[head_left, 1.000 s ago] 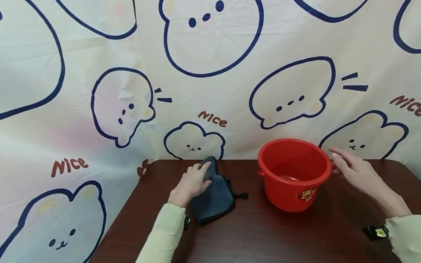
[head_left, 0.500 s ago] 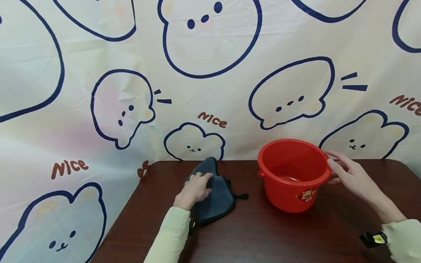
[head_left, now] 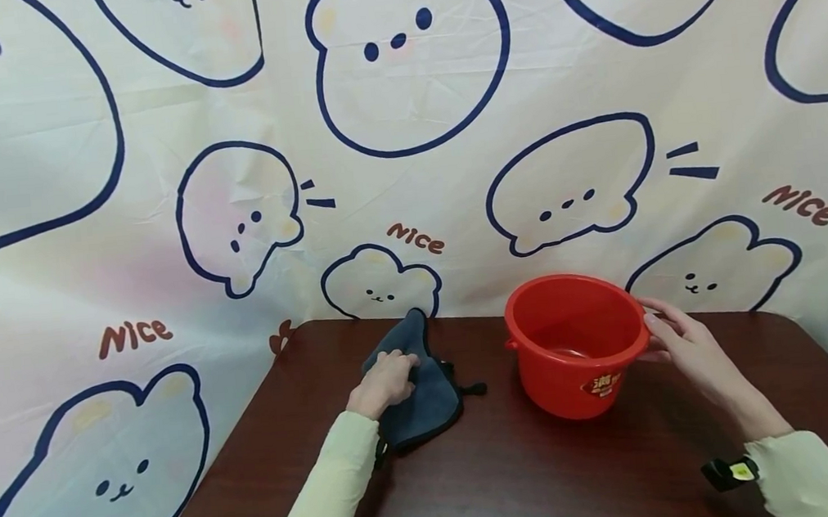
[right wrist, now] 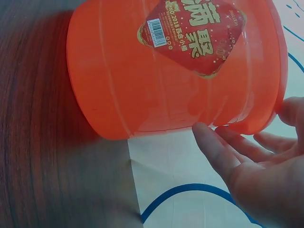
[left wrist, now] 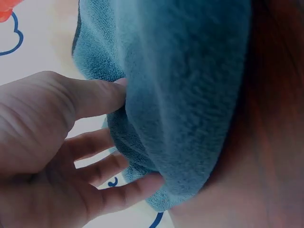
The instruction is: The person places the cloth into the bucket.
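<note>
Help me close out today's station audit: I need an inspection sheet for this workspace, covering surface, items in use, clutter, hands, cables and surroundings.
Surface: dark wood-grain tabletop, with some glare.
Items in use: red plastic bucket, upright, with a barcoded label; to its left in the head view, a blue-grey terry towel with black edging, lying uneven.
Clutter: nothing seen.
Hands: left hand pinches the towel; right hand touches the bucket near its rim.
Cables: nothing seen.
Surroundings: pale, creased backdrop printed with cartoon outlines and the word "Nice", behind the tabletop.
</note>
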`<state>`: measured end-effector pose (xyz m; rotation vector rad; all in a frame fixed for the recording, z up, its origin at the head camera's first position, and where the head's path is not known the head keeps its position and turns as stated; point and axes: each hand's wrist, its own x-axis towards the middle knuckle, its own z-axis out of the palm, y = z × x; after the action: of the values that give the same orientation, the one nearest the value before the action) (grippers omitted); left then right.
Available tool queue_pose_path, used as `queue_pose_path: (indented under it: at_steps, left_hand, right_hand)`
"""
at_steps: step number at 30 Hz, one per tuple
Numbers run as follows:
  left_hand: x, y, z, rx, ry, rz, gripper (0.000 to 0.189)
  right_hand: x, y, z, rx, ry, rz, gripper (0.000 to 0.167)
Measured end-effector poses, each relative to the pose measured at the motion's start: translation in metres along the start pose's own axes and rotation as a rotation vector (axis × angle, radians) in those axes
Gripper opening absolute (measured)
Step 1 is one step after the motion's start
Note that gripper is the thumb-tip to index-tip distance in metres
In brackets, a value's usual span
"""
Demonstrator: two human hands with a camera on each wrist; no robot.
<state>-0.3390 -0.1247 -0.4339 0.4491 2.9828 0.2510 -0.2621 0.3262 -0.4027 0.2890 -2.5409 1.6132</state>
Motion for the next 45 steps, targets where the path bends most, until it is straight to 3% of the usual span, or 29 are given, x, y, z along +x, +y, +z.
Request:
queue_pose_path:
  at_steps: [9,13,18,21,24,28,31,38,45]
  left_hand:
    - [0.001,-0.002,0.000,-0.011,0.064,0.077,0.014]
    - [-0.001,-0.003,0.000,-0.053,0.084,0.111,0.025]
    - [0.001,-0.004,-0.001,-0.042,0.051,0.057,0.010]
    - [0.000,-0.002,-0.002,-0.020,0.024,0.006,0.012]
    - [0.000,0.000,-0.003,-0.008,0.028,0.002,0.011]
    - [0.000,-0.002,-0.002,-0.021,0.072,0.035,0.035]
    - [-0.001,-0.005,-0.002,-0.050,0.111,0.052,0.040]
    - [-0.002,-0.008,-0.012,-0.079,0.222,0.102,0.025]
    - [-0.005,0.003,-0.031,-0.104,0.294,0.114,0.009]
  right_hand:
    - [0.000,-0.001,0.004,0.009,0.031,0.006,0.061]
    - [0.000,-0.001,0.006,0.031,0.035,0.003,0.061]
    - [0.000,-0.001,0.007,0.049,0.035,-0.004,0.060]
    - [0.001,-0.001,0.006,0.053,0.034,-0.004,0.060]
    - [0.001,-0.002,0.006,0.056,0.034,0.003,0.061]
    - [0.001,-0.002,0.006,0.051,0.033,0.010,0.062]
    - [0.001,-0.002,0.006,0.051,0.029,0.005,0.061]
    - [0.001,-0.004,0.006,0.038,0.035,0.000,0.061]
    - [-0.001,0.000,0.005,0.043,0.031,0.002,0.062]
